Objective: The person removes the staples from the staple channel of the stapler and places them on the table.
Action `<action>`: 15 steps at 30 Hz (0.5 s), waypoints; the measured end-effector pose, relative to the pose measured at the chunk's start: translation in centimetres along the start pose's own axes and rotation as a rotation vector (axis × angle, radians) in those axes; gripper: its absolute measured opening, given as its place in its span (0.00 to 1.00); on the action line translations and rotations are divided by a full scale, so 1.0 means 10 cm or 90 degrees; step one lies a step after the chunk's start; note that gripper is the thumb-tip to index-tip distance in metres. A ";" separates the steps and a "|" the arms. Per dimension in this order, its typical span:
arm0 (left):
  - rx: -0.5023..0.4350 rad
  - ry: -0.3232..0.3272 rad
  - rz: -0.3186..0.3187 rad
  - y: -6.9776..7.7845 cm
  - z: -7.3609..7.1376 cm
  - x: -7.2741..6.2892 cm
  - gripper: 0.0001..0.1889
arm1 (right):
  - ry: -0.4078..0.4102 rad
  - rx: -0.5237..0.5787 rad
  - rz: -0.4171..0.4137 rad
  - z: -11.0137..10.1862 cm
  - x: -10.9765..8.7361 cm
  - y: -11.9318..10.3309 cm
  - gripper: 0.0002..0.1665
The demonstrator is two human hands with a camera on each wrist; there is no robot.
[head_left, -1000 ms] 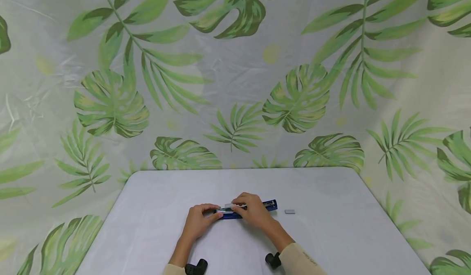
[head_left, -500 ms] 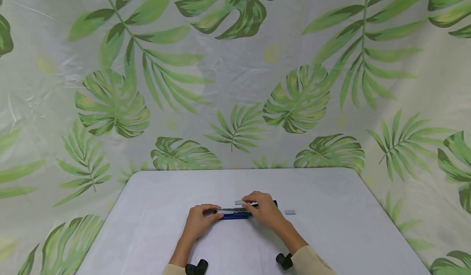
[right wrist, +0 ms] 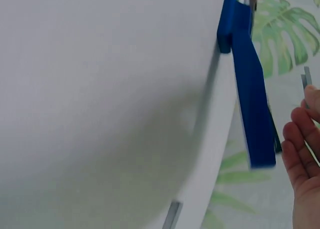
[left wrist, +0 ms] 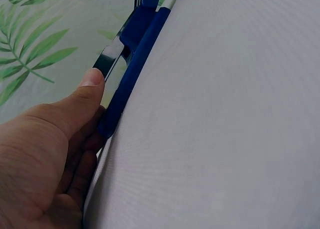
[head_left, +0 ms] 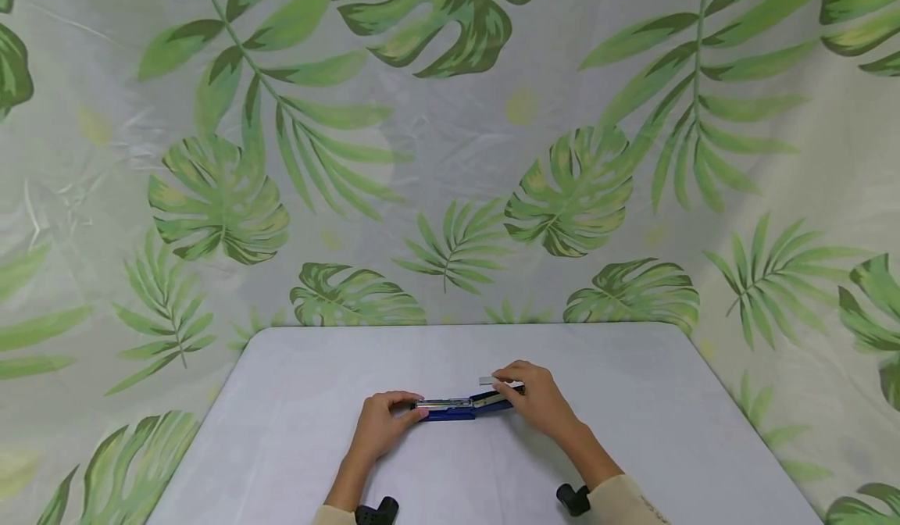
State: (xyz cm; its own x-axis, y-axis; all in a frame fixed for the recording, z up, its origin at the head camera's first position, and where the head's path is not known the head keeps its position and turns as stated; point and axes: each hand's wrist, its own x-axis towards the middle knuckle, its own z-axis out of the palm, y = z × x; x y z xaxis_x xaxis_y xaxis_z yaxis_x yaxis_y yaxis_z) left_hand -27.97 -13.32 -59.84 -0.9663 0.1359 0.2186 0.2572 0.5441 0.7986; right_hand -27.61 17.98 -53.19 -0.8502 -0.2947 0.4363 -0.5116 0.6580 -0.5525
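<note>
A blue stapler [head_left: 443, 414] lies opened out on the table, its metal staple channel exposed and its top cover [right wrist: 254, 104] swung back to the right. The left hand [head_left: 382, 425] grips the stapler's left end between thumb and fingers; in the left wrist view the thumb [left wrist: 92, 78] presses on the metal part. Above the cover, the right hand [head_left: 540, 401] pinches a short grey staple strip [head_left: 486, 381] by one end. That strip [right wrist: 306, 79] sticks out past the thumb in the right wrist view.
Another grey staple strip [right wrist: 172, 216] lies on the white table [head_left: 316, 369] to the stapler's right, hidden behind the right hand in the head view. A leaf-patterned curtain [head_left: 450, 158] hangs behind the table's far edge.
The right hand has moved right and slightly away from the stapler's channel, carrying the staple strip with it. The left hand keeps its grip on the stapler's left end.
</note>
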 end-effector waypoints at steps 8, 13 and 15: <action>-0.001 -0.001 -0.007 0.00 -0.01 0.00 0.13 | 0.011 -0.018 0.009 -0.15 -0.06 0.09 0.12; 0.002 -0.001 0.002 -0.01 0.00 0.00 0.13 | 0.034 -0.036 0.005 -0.24 -0.09 0.18 0.12; 0.004 -0.002 0.002 -0.01 0.00 0.00 0.13 | 0.046 -0.045 0.001 -0.28 -0.10 0.22 0.11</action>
State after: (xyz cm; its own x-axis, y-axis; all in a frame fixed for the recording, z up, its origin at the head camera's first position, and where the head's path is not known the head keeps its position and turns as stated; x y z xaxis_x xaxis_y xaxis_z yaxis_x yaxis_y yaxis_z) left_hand -27.98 -13.37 -59.88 -0.9656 0.1400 0.2190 0.2597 0.5494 0.7942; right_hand -27.51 21.70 -52.83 -0.8384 -0.2449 0.4869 -0.4983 0.7062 -0.5029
